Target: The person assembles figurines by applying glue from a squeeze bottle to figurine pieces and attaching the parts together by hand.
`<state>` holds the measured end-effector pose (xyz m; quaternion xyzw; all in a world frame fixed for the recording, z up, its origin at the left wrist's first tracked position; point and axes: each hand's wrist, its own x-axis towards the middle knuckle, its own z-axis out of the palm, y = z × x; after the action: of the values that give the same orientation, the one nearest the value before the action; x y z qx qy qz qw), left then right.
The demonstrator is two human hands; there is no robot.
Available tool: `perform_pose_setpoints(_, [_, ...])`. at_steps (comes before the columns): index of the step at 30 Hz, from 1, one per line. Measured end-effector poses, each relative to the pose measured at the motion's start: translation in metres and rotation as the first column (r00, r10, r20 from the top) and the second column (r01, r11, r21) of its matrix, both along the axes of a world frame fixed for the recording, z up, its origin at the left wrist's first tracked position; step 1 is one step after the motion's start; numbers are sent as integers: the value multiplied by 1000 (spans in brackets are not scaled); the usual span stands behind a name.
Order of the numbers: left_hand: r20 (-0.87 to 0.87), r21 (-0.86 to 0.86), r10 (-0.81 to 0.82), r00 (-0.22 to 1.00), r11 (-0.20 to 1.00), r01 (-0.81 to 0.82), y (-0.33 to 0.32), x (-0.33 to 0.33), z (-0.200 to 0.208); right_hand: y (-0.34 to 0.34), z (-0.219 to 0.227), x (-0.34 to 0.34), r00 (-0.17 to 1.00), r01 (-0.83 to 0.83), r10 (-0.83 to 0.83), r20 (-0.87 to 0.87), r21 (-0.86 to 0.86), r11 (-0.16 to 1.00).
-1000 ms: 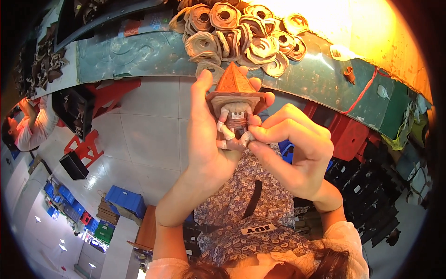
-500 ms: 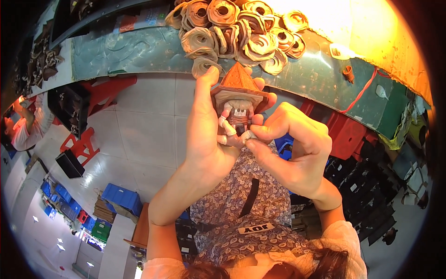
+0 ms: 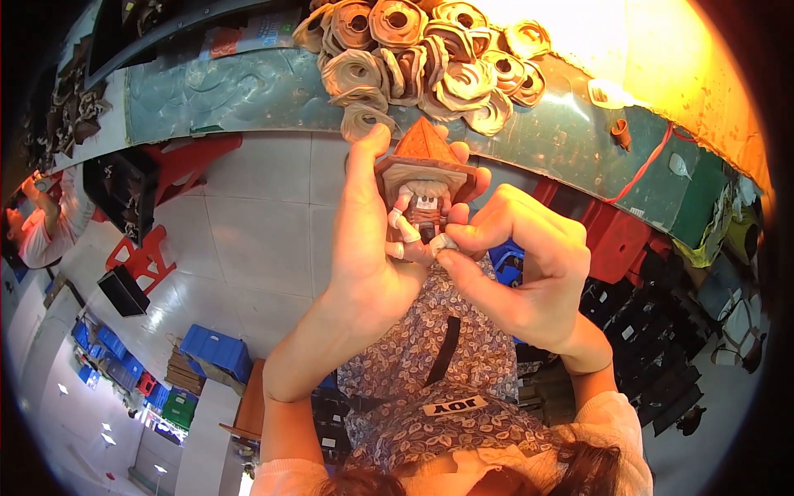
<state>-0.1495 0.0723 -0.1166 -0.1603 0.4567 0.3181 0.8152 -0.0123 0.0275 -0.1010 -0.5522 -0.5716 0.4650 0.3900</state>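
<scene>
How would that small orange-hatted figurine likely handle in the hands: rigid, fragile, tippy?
The figurine looks rigid: it keeps its shape in the left hand. Its thin pale limbs, where the right hand pinches, seem the likeliest parts to snap. The wide cone hat probably makes it top-heavy, so apt to tip if stood up.

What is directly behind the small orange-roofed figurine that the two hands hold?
Behind the small orange-roofed figurine lie the left hand's fingers, then the green workbench with tan coiled rolls. The figurine's back is hidden.

Pile of tan coiled rings (image 3: 418, 54) on green bench (image 3: 248, 87), red stool (image 3: 145, 258), blue crates (image 3: 217, 351) — grey floor (image 3: 256, 223).
</scene>
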Motion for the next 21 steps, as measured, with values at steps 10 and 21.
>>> perform_pose_setpoints(10, [-36, 15, -5, 999, 1000, 6, 4, 2, 4, 0, 3, -1, 1000, 12, -12, -13, -53, 999])
perform_pose_setpoints(21, [-78, 79, -6, 997, 997, 12, 5, 3, 11, 2, 0, -3, 1000, 9, -8, -28, 36, 999])
